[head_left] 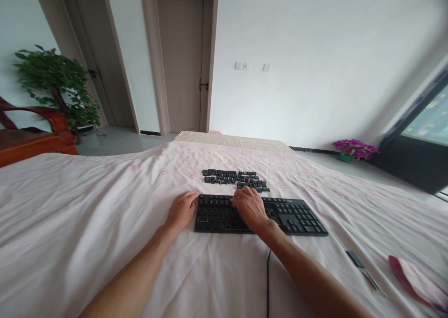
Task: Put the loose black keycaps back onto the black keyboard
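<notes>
1. The right hand [250,208] lay flat on the keyboard [259,214], fingers [241,194] spread a little and curled down onto the top rows; whether they pinched a key could not be told.
2. The left hand [181,211] rested at the keyboard's left edge, its fingers [192,197] loosely together and touching the frame, palm down on the sheet [87,215].
3. Under both hands, the black keyboard sat across the bed; the left part showed bare round sockets, the right part had its keys on.
4. Just beyond the right fingertips, loose black keycaps [235,178] lay in rough rows on the sheet, apart from the keyboard.
5. Back toward the wrists, a black cable [268,280] ran from the keyboard's near edge.
6. Well off to the right of the right hand, a thin tool [364,270] and a dark red cloth [416,280] lay on the sheet.
7. Far past the fingers, a door [180,59], a leafy plant [56,82] and purple flowers [354,148].
</notes>
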`<action>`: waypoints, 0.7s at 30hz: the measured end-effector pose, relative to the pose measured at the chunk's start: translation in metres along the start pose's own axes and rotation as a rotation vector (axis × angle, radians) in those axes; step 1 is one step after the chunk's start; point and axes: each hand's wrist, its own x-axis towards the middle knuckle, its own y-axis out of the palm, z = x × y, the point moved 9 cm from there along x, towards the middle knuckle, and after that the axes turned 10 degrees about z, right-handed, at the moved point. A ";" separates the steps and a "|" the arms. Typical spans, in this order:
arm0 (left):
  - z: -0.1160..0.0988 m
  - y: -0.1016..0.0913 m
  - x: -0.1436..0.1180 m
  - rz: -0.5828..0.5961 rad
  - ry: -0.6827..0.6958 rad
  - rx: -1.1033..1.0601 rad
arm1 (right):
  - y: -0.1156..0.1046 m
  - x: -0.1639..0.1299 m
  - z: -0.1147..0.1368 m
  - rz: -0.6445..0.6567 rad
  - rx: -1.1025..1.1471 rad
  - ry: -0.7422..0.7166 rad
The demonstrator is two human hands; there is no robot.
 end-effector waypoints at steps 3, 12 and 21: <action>-0.001 0.000 0.000 -0.004 0.002 0.000 | 0.000 -0.001 0.002 -0.013 -0.011 0.006; -0.001 0.000 -0.001 -0.015 0.019 0.002 | 0.006 -0.003 0.001 -0.055 0.015 0.031; 0.000 0.001 -0.001 -0.007 0.015 0.003 | 0.006 -0.004 0.004 -0.064 -0.008 -0.014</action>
